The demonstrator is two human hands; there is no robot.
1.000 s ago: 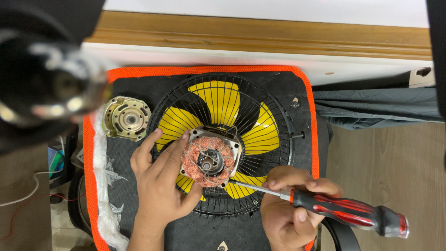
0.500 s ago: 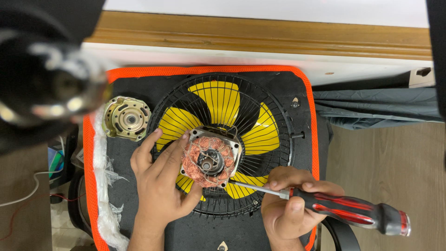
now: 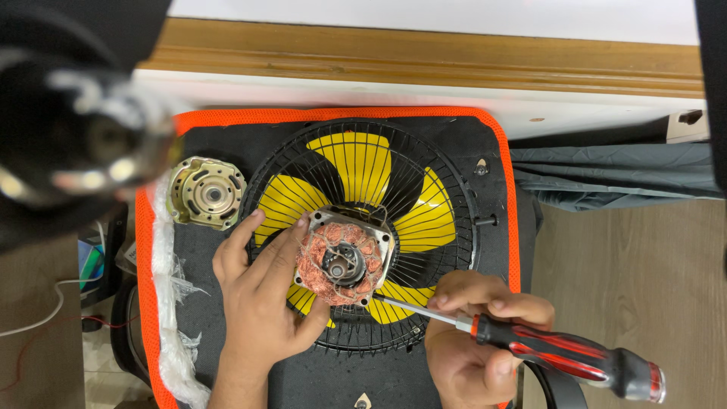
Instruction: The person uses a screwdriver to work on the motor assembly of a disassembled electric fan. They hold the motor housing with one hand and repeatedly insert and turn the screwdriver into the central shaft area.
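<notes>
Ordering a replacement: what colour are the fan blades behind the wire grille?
Yellow plastic fan blades, clearest in the head view, behind the black wire grille.
</notes>
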